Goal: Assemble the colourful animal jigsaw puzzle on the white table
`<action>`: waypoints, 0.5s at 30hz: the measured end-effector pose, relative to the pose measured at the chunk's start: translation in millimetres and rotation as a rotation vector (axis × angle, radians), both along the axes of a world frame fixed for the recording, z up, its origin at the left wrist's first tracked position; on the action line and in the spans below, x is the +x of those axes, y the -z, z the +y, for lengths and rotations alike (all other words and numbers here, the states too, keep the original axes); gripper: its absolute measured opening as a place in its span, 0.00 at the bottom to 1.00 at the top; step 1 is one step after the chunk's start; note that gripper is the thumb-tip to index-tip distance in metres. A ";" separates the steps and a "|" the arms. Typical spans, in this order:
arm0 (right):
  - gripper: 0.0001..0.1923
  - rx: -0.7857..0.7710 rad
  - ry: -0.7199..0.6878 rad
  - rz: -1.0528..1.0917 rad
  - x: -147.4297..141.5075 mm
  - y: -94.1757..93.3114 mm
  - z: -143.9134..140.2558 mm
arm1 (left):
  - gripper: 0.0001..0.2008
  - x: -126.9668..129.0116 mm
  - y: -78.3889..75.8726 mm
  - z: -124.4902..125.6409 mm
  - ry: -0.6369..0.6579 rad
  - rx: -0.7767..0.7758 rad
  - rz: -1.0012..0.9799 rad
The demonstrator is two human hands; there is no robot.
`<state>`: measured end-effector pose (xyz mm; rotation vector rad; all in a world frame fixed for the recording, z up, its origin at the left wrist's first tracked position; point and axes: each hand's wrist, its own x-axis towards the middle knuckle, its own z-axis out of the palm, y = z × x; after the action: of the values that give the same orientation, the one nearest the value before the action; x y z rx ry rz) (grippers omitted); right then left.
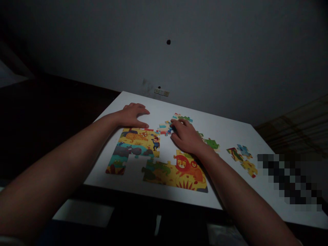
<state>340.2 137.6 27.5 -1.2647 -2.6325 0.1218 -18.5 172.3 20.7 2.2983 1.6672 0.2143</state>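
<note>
My left hand [133,115] rests on the table at the far edge of a partly joined jigsaw puzzle [138,139]. Its fingers and thumb are spread, the thumb tip beside the puzzle's top edge. Leopard, hippo and frog pictures show on this section. My right hand [186,136] bends over a loose puzzle piece [164,128] with white, red and blue on it; thumb and forefinger are at its right end. Nearer me lies a joined strip with a crocodile [161,168] and a red-maned lion [182,163]. My right wrist hides part of the area beside the lion.
More pieces [186,119] lie beyond my right hand, and green ones [212,143] to its right. A small group of pieces [248,167] sits farther right, near a blurred-out patch [289,182]. The white table [225,126] stands near a grey wall with sockets [161,92].
</note>
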 end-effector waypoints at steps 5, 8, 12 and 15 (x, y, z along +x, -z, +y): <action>0.19 0.027 0.037 -0.007 -1.6 -2.2 -0.4 | 0.56 -1.1 0.4 0.8 0.009 0.005 0.004; 0.19 0.034 0.021 -0.008 -0.9 -0.3 0.7 | 0.57 -1.5 0.9 1.6 0.010 0.002 0.009; 0.20 0.028 0.053 0.008 -1.5 2.6 2.8 | 0.58 -1.3 0.8 2.5 0.006 -0.005 0.012; 0.20 0.007 0.075 0.017 -1.6 4.6 5.0 | 0.58 -1.4 0.5 2.7 0.003 -0.008 0.010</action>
<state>338.6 142.6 23.0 -1.3516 -2.5654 0.1108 -19.9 175.0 20.2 2.2995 1.6659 0.1955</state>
